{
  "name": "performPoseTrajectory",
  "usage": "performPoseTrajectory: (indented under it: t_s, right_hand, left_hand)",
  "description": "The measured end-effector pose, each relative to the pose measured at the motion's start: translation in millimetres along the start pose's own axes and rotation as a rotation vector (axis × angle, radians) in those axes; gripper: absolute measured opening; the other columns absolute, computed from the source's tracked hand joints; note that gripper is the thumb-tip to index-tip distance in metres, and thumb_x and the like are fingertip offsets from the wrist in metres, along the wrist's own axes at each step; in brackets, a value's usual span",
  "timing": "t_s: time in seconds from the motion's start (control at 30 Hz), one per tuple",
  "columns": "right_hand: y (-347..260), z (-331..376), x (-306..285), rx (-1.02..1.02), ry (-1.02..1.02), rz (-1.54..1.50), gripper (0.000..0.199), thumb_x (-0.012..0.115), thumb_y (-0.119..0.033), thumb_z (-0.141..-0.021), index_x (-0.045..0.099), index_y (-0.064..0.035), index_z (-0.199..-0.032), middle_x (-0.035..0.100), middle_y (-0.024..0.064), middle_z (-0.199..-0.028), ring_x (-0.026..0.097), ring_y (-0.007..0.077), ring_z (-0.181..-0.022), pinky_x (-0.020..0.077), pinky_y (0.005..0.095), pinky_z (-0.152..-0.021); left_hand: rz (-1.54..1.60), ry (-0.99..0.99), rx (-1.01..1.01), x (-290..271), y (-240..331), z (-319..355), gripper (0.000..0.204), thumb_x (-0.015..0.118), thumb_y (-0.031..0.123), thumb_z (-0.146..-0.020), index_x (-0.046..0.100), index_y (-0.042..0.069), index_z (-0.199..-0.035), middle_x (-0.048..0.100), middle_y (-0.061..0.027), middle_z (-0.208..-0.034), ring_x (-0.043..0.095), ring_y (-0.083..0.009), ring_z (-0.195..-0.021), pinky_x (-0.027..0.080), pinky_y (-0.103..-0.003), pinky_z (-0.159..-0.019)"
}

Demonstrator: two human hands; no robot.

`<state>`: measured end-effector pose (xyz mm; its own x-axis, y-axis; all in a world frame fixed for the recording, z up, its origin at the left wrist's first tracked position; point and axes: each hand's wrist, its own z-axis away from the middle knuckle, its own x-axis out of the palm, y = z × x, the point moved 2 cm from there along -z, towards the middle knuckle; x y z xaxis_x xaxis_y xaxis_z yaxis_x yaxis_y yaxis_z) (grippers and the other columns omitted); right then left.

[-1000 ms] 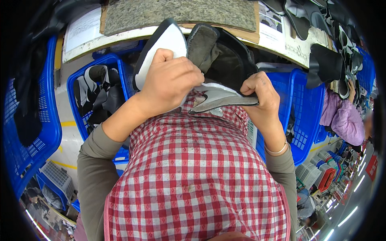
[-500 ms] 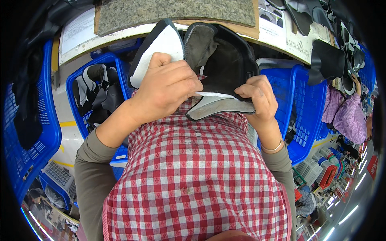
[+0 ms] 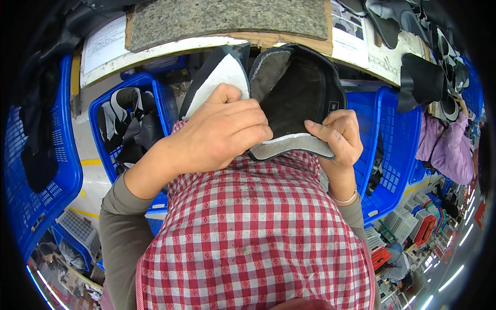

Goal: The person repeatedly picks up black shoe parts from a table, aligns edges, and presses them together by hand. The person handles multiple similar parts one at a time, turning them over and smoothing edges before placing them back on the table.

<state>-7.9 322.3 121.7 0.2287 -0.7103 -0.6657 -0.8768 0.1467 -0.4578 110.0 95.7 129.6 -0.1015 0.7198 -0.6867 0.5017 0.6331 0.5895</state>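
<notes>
A black shoe upper with a dark fuzzy lining is held up in front of my red-and-white checked apron. My left hand pinches its near edge at the left, fingers curled and the tips partly hidden. At the right end of that edge, my right hand grips with the thumb on the inside. Between the two hands the grey, white-edged strip of the upper is folded over toward me. Beyond my left hand rises a pointed flap, white inside with a black border.
Ahead is a bench with a stone slab on it. A blue basket of cut shoe pieces stands at the left, and another blue basket at the right. Black pieces hang off the bench's right end. A person in a purple sleeve is farther right.
The upper and both hands have come slightly nearer to me and to the right. The grey strip, earlier standing away from the edge, now lies folded flatter along it, with the right thumb over it.
</notes>
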Motion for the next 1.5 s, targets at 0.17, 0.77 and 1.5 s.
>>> performPoseTrajectory:
  t_s: [0.17,0.77,1.5]
  right_hand:
    - [3.5,15.3,5.8,0.103,0.030,0.031,0.032,0.086,-0.006,-0.058,0.080,-0.0049,-0.089,0.049,0.0045,-0.073,0.057,0.0230,-0.074,0.0464,0.0337,-0.063]
    - [16.5,-3.8,16.8,0.223,-0.452,0.171,0.016,0.080,-0.030,-0.080,0.074,-0.0166,-0.088,0.073,0.0073,-0.075,0.075,0.0277,-0.072,0.0548,0.0416,-0.058]
    - [-19.1,-40.8,66.4,-0.125,-0.699,0.297,0.007,0.075,-0.021,-0.073,0.079,-0.0159,-0.074,0.077,0.0033,-0.078,0.075,0.0248,-0.077,0.0540,0.0412,-0.059]
  left_hand:
    - [-0.068,-0.004,-0.049,9.7,2.6,1.8,0.023,0.074,0.003,-0.074,0.067,0.008,-0.095,0.061,-0.0035,-0.088,0.062,-0.0235,-0.090,0.038,-0.040,-0.084]
    - [0.043,-0.080,-0.271,30.4,2.6,-46.6,0.066,0.073,-0.010,-0.078,0.062,0.007,-0.141,0.071,-0.0109,-0.090,0.063,-0.0303,-0.087,0.047,-0.039,-0.085]
    - [0.172,-0.079,-0.373,30.7,-88.9,-8.5,0.044,0.067,0.013,-0.090,0.061,-0.002,-0.131,0.061,-0.0139,-0.134,0.057,-0.0267,-0.126,0.042,-0.039,-0.110]
